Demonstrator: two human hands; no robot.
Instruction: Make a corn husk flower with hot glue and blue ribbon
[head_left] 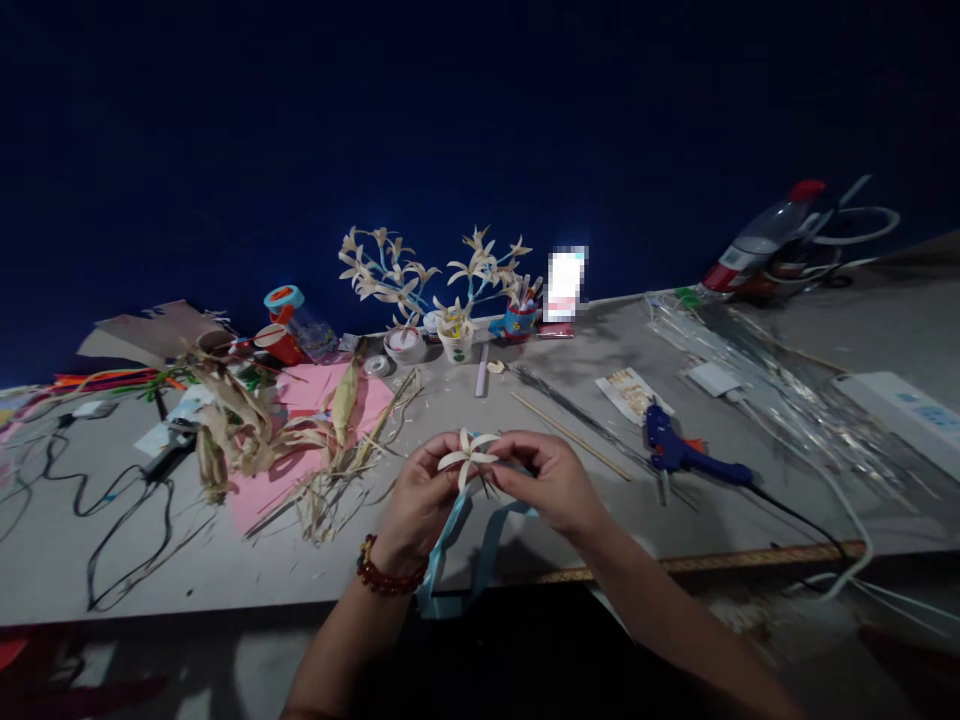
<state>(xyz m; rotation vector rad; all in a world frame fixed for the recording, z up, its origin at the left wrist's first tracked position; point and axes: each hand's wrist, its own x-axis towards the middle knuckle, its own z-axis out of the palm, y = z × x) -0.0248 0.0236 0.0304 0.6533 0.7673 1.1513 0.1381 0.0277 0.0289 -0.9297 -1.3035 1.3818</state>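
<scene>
Between my two hands is a cream-coloured flower with narrow pointed petals, like the ones in the cups behind. My left hand, with a beaded bracelet at the wrist, is closed on the flower from the left side. From the right, my right hand pinches at the base of the same flower; its stem is mostly hidden by the fingers. A light blue ribbon-like strip hangs below the hands and loops toward the table's front edge.
Two cups with flower branches stand at the back. Dry husks lie on pink paper at left. At right are a blue glue gun with its cord, thin wires, plastic packets, a power strip and a bottle.
</scene>
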